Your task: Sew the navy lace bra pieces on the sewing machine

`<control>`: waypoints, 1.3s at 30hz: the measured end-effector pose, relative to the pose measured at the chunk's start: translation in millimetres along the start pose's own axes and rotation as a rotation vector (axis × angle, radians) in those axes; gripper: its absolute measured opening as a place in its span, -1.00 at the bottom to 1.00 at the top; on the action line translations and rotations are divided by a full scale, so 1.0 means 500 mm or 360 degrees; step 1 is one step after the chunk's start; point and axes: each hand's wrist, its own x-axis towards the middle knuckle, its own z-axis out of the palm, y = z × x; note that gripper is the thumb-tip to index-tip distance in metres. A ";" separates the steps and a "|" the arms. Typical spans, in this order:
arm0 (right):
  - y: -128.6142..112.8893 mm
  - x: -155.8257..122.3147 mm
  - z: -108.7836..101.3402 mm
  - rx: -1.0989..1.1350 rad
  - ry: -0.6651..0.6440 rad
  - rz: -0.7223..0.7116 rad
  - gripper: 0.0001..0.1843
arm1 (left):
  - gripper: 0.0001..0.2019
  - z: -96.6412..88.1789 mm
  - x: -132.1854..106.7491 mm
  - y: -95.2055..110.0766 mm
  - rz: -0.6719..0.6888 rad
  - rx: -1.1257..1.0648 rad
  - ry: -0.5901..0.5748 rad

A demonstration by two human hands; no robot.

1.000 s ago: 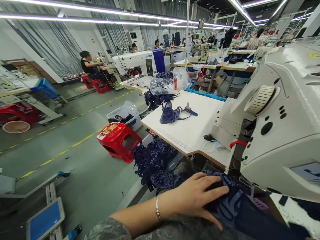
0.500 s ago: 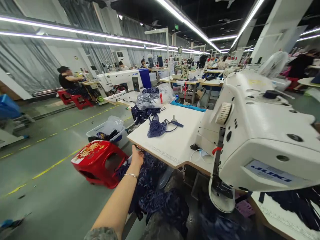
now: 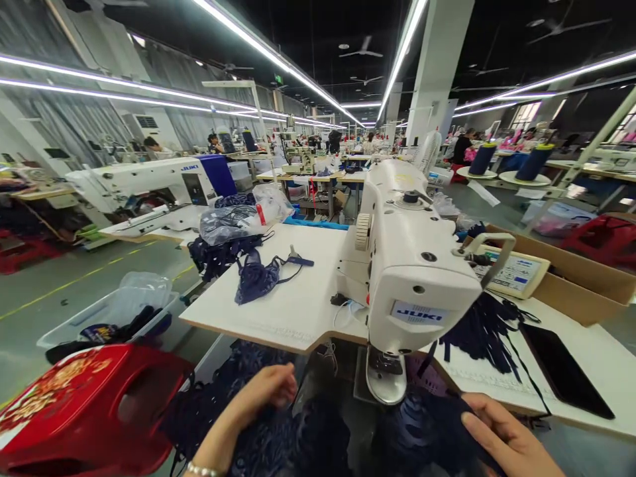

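My right hand [image 3: 501, 430] is at the lower right, thumb and fingers closed on a navy bra [image 3: 422, 424] that hangs below the white JUKI sewing machine head [image 3: 422, 291]. My left hand [image 3: 275, 387] is over a heap of navy lace bras [image 3: 243, 424], under the table's front edge. Its fingers look partly curled but blurred, and whether they hold anything is unclear. Another navy bra [image 3: 256, 278] lies on the white tabletop [image 3: 298, 324] left of the machine.
A red plastic stool [image 3: 94, 404] stands at the lower left by a clear bin [image 3: 169, 305]. On the right side of the table are navy straps [image 3: 481, 331], a black phone [image 3: 566, 371], a control panel [image 3: 517, 271] and a cardboard box [image 3: 586, 278]. A second sewing machine [image 3: 149, 179] stands left.
My view has turned right. My left hand has left the tabletop's front-left corner and moved right, over the lace heap. My right hand has come into view, holding a navy bra.
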 end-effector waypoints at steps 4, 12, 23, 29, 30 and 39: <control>-0.007 -0.014 0.083 0.0080 -0.0261 -0.0189 -0.44 | -0.47 0.192 -0.081 0.009 0.0355 0.0576 -0.0934; -0.050 -0.070 0.124 0.0288 -0.0184 -0.0293 -0.51 | -0.88 0.333 -0.113 -0.012 0.0849 0.1007 -0.0962; -0.060 -0.048 0.115 0.0386 -0.0442 -0.0237 -0.61 | -0.57 0.268 -0.125 -0.022 0.0624 0.0884 -0.0983; -0.050 0.001 0.094 0.0049 -0.0320 -0.0388 -0.66 | -0.12 0.195 -0.112 -0.013 0.1331 0.1123 0.0021; -0.050 0.010 0.099 -0.0014 -0.0331 -0.0396 -0.65 | -0.09 0.183 -0.108 -0.006 0.1409 0.1231 0.0223; -0.038 0.088 0.148 -0.0555 -0.0136 -0.0753 -0.69 | -0.35 0.235 -0.043 0.042 0.1951 0.2034 0.0760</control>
